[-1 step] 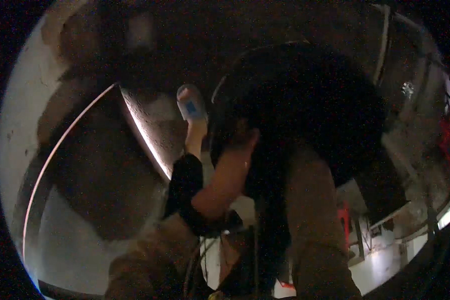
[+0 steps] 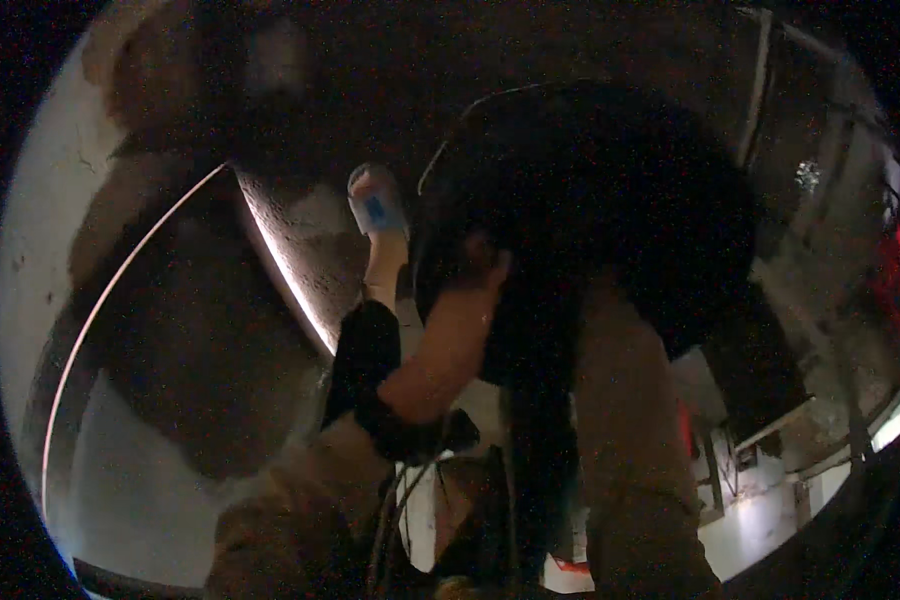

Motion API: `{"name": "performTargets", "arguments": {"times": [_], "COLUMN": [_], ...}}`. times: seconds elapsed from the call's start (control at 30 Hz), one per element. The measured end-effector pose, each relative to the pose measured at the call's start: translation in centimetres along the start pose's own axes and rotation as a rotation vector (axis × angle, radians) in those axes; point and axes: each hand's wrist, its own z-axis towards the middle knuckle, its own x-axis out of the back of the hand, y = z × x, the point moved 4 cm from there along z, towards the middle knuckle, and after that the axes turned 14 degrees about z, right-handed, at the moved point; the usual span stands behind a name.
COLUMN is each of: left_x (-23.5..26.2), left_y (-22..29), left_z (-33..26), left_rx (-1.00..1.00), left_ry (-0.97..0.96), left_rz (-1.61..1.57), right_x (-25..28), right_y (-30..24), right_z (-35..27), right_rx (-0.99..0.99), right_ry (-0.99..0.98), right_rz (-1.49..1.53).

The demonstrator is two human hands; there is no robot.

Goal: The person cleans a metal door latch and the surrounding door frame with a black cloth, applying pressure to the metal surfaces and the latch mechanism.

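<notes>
The left hand (image 2: 440, 345) is at a large, rounded black object (image 2: 590, 190) — right hand lost in darkness; whether fingers grasp, I cannot tell.

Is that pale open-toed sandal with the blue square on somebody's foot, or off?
On. The pale sandal has toes showing at its front and a bare ankle behind.

Dim interior, kind unclear: blotched grey surface (image 2: 45, 250), pale bar (image 2: 759, 90).
</notes>
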Motion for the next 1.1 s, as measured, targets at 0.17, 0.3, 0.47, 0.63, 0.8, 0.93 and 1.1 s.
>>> {"name": "performTargets", "arguments": {"times": [0.17,0.3,0.47,0.63,0.8,0.93,1.1], "left_x": [-3.1,0.4,3.7,3.7,5.0,5.7,4.9], "left_y": [-1.3,3.2,8.7,7.9,9.5,10.1,8.6], "left_z": [0.1,-0.3,-1.3,-0.6,-1.5,-2.0,-2.3], "left_rx": [0.502,0.636,0.028,-0.404,0.025,0.141,0.045], "left_ry": [0.062,0.006,-0.254,-0.035,-0.335,-0.509,-0.594], "left_rz": [-1.198,-1.368,-1.522,-1.063,-1.203,-1.092,-1.111], "right_x": [5.1,10.5,14.4,18.1,19.7,15.8,11.9], "right_y": [-6.4,-9.7,-12.6,-11.6,-11.6,-9.7,-9.5], "right_z": [-10.1,-20.2,-26.7,-27.0,-22.4,-17.7,-19.3], "right_rx": [0.162,0.296,0.471,0.782,0.466,0.379,0.445], "right_ry": [-0.093,-0.179,-0.227,0.100,0.279,0.261,0.354], "right_rz": [0.412,0.468,0.609,0.261,0.552,0.786,0.871]}}
